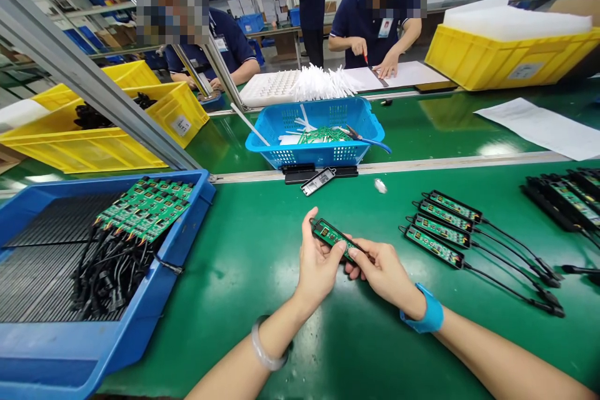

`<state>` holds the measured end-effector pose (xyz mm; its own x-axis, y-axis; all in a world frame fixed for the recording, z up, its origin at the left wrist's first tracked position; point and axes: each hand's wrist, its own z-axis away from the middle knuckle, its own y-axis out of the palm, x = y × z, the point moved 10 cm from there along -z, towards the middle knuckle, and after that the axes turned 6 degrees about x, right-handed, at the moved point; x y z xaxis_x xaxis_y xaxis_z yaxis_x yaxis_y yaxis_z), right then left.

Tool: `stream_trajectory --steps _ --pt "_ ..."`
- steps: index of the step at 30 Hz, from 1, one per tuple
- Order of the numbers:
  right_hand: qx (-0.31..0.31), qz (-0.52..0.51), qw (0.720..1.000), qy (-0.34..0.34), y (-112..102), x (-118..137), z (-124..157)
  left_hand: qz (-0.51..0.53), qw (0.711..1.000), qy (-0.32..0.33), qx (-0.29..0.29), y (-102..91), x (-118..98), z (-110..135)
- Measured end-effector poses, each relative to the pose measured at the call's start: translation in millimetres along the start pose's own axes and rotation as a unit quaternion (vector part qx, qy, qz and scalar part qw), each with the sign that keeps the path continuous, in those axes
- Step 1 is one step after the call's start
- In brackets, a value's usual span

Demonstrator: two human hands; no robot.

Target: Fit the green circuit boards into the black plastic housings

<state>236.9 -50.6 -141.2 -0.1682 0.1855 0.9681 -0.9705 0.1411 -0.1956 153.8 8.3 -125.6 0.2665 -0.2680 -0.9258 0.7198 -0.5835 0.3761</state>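
Observation:
Between my two hands is a green circuit board in a narrow black case (pixel 334 234), tilted above the green tabletop. My left hand (pixel 319 262) is closed around its left end, thumb pressed on the board. From the other end my right hand (pixel 379 265) grips it, thumb on top and fingers beneath. The lower right part of the case is hidden by my fingers. To the right lie several similar cased boards (pixel 434 244) with black cables. Near the blue basket are empty black case pieces (pixel 319 181).
A blue tray (pixel 187 231) at left holds several green boards (pixel 145 206) with black cables. Ahead stands a blue basket (pixel 319 153) with board strips and pliers. Yellow bins (pixel 510 56) flank the far side. Two co-workers sit opposite, one using a red-handled tool. More cased boards (pixel 569 197) lie far right.

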Motion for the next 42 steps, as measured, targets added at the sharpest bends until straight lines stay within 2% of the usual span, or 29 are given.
stream_trajectory --steps 2,4,6,8,11,14,17,24,28,31,37,42 --pt "0.006 -0.013 1.0 0.0 1 -1 -2 -0.007 1.0 0.002 -0.004 -1.2 -1 0" --pt "0.037 -0.042 0.998 0.004 6 -2 -5 -0.006 1.0 -0.002 -0.002 -4.0 -2 0" --pt "0.071 -0.069 0.995 0.012 12 -5 -7 0.007 1.0 -0.018 0.011 -6.5 -2 -2" --pt "0.076 -0.058 0.995 0.018 11 -6 -8 0.015 0.999 -0.031 0.024 -9.0 -3 -5" --pt "0.027 0.039 0.999 -0.014 -3 1 -5 -0.002 0.999 -0.027 0.027 -13.7 -8 -8" --pt "-0.016 0.142 0.988 -0.067 -14 15 1 -0.029 0.999 -0.013 0.015 -18.4 -10 -10" --pt "-0.033 0.188 0.978 -0.085 -20 20 5 -0.049 0.999 0.003 0.01 -20.5 -11 -11" --pt "-0.065 0.162 0.979 -0.106 -29 27 10 0.01 0.998 -0.047 0.026 -18.5 1 -12" --pt "-0.101 0.137 0.978 -0.123 -35 29 14 0.037 0.998 -0.045 0.027 -18.7 2 -12" --pt "-0.116 0.159 0.971 -0.135 -37 32 15 0.049 0.998 -0.045 0.021 -19.5 3 -12" --pt "-0.116 0.179 0.962 -0.168 -35 38 16 0.067 0.996 -0.042 0.028 -17.2 1 -12" --pt "-0.125 0.157 0.968 -0.151 -37 32 16 0.072 0.996 -0.039 0.042 -12.4 2 -12"
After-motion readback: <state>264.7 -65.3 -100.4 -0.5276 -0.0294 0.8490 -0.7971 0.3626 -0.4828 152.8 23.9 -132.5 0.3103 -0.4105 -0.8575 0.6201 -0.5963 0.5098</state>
